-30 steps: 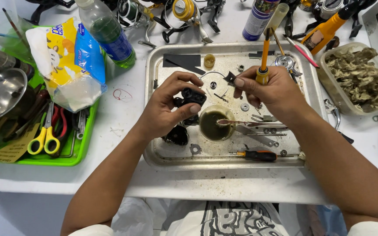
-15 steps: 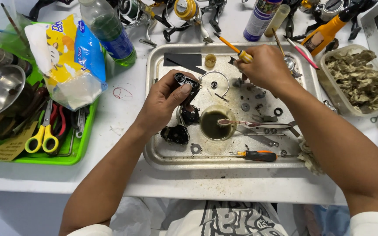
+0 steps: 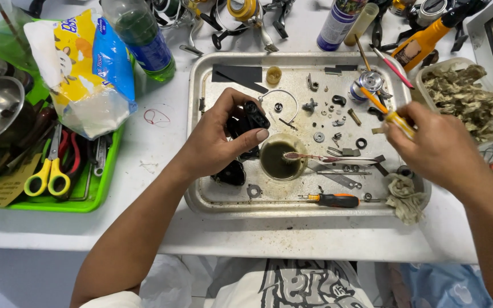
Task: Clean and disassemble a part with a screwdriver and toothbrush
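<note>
My left hand (image 3: 218,142) grips a small black machine part (image 3: 252,120) over the left half of a metal tray (image 3: 201,197). My right hand (image 3: 437,145) is at the tray's right edge, closed on a tool with an orange-yellow handle (image 3: 386,111) that points up and left. Between the hands sits a small round cup of dark liquid (image 3: 281,159) with a brush (image 3: 320,157) resting across it. Another black part (image 3: 232,173) lies under my left hand. Small washers, screws and metal bits are scattered over the tray.
A small screwdriver with an orange-and-black handle (image 3: 329,199) and a dirty rag (image 3: 403,197) lie at the tray's front. A green tray (image 3: 95,197) with yellow scissors (image 3: 49,174) stands at left, beside a snack bag (image 3: 87,71) and bottle (image 3: 144,40). A tub of rags (image 3: 469,94) stands at right.
My right hand moved with the orange-handled tool from the tray's middle to its right edge. My left hand lifted the black part and turned it slightly.
</note>
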